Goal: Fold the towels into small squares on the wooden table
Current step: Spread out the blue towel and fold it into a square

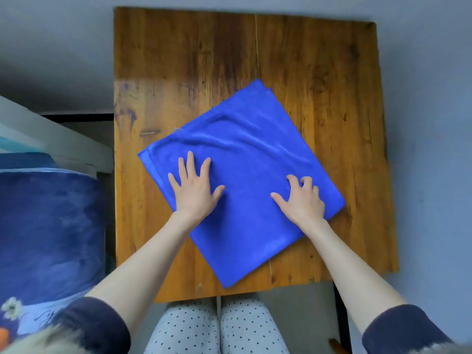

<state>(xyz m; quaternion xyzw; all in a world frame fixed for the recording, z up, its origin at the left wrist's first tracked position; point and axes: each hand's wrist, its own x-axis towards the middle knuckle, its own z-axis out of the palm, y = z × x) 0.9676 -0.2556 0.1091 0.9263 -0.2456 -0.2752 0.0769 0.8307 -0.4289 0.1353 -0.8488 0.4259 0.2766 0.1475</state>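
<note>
The towel (pixel 245 180) lies askew near the table's (pixel 178 60) front edge, one corner just overhanging it. The left hand (pixel 194 190) presses flat, fingers spread, pinning it; the right hand (pixel 301 198), fingers curled, seems to gather cloth for folding

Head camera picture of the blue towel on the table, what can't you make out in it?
- How many layers the blue towel has: top layer covers the rest.
- Cloth under the left hand and right hand: hands cover it.
- Blue bundle at left: cut off by the frame edge.
- Table legs: hidden beneath the tabletop.
</note>
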